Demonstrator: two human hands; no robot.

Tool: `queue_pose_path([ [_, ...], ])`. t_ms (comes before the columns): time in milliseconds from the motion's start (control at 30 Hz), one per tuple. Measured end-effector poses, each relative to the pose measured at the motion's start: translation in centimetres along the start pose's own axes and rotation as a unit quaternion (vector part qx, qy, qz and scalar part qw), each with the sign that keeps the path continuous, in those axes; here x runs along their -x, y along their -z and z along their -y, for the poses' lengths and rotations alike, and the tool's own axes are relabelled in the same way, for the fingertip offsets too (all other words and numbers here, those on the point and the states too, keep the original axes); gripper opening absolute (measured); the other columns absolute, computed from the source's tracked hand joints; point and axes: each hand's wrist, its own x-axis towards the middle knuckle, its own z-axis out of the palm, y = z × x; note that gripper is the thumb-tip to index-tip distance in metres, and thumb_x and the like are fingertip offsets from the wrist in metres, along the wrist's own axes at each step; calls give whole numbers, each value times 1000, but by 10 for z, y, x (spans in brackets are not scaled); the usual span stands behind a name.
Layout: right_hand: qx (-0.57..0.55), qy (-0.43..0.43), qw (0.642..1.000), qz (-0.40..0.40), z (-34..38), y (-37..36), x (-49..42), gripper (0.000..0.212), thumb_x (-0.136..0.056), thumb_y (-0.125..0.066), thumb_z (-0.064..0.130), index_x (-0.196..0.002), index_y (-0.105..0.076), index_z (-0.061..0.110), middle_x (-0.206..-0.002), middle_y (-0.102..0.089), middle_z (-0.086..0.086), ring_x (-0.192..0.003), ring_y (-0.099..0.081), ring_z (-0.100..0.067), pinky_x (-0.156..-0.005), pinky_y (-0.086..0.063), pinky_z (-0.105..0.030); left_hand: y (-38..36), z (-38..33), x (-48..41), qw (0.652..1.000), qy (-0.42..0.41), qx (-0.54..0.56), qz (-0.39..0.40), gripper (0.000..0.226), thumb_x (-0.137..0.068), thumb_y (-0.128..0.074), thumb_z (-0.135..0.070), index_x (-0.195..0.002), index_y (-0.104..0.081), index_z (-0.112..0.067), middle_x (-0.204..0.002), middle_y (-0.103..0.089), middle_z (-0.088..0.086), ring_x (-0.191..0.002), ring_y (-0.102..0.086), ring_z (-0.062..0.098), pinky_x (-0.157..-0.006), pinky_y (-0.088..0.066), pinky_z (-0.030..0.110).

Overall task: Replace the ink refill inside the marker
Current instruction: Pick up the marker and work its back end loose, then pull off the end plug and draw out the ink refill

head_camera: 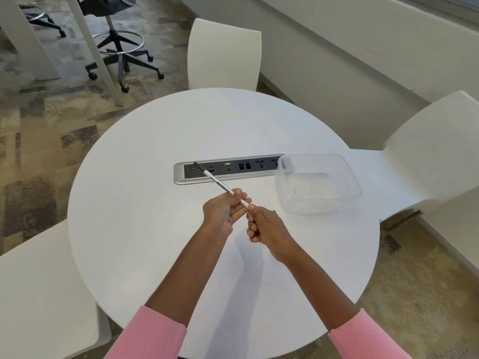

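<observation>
A slim white marker [217,182] with a black cap and black lettering is held above the round white table [155,229]. Its capped end points up and to the left, over the socket strip. My left hand [224,211] grips the lower part of the barrel between thumb and fingers. My right hand [267,226] is closed around the marker's rear end, right beside the left hand; what lies under those fingers is hidden. No separate refill shows.
A silver and black socket strip [233,169] is set into the table's middle. A clear plastic tub [317,183] stands at the right. White chairs [224,53] surround the table; an office stool [121,47] stands far left.
</observation>
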Motion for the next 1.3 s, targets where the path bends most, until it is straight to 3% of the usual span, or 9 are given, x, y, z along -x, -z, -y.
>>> queue_pose_path([
  [133,268,129,952,-73,-7,6,9,32,-98,-34,23,-70,-40,11,-56,-45,-6,-42,-44,-5,-49,-34,-26,3,-12,-3,999,-12,38,-37,23,-86,-52,9,-66,-55,-2,-37,-61,-1,-37,-61,7,-46,-56,19],
  [200,325,164,926,-106,-17,21,15,28,-98,-35,21,-72,-40,10,-59,-45,-9,-53,-41,-17,-53,-29,-30,21,-38,-15,993,-48,79,-79,25,-88,-50,6,-66,-52,-5,-33,-58,-3,-33,-59,5,-51,-55,18],
  [300,308,144,933,-117,-27,39,18,28,-98,-36,20,-71,-39,10,-61,-43,-10,-56,-42,-21,-55,-32,-30,39,-63,-21,992,-73,79,-72,20,-89,-53,1,-69,-55,-3,-40,-64,-2,-40,-64,8,-52,-58,20],
  [400,291,121,942,-114,-33,39,12,33,-98,-34,21,-66,-35,16,-60,-44,-5,-52,-45,-16,-49,-33,-16,30,-48,-19,996,-48,57,-43,21,-90,-51,0,-69,-55,-4,-40,-64,-3,-40,-64,8,-49,-57,21],
  [500,254,115,953,-116,-36,35,6,30,-98,-33,18,-69,-38,12,-61,-44,3,-54,-43,-16,-49,-35,-13,25,-27,-20,997,-14,63,-39,19,-90,-52,-2,-71,-55,-3,-41,-64,-2,-41,-65,9,-68,-54,27],
  [600,241,94,958,-121,-41,36,2,28,-97,-34,16,-72,-47,11,-63,-48,4,-59,-45,-17,-59,-39,-25,29,-17,-22,997,11,67,-38,16,-88,-55,-2,-72,-56,-2,-43,-66,-1,-43,-66,11,-82,-48,34],
  [800,349,63,923,-148,-61,41,-8,24,-95,-40,17,-97,-59,4,-84,-50,-7,-76,-52,-23,-66,-35,-27,31,-7,-23,996,46,69,-31,14,-88,-56,-3,-74,-57,-2,-45,-67,1,-44,-67,12,-83,-46,35],
  [967,402,50,900,-161,-75,42,-18,25,-94,-41,12,-102,-61,-1,-94,-44,-15,-85,-55,-36,-77,-46,-36,33,0,-25,995,66,68,-32,14,-88,-56,-4,-74,-57,-2,-45,-67,1,-44,-67,12,-84,-46,36],
  [1300,479,8,859,-182,-92,32,-35,27,-96,-36,14,-98,-57,-3,-104,-50,-20,-97,-52,-34,-79,-46,-38,40,13,-30,993,96,61,-40,12,-87,-57,-4,-75,-58,-1,-46,-67,3,-44,-67,14,-84,-46,37],
])
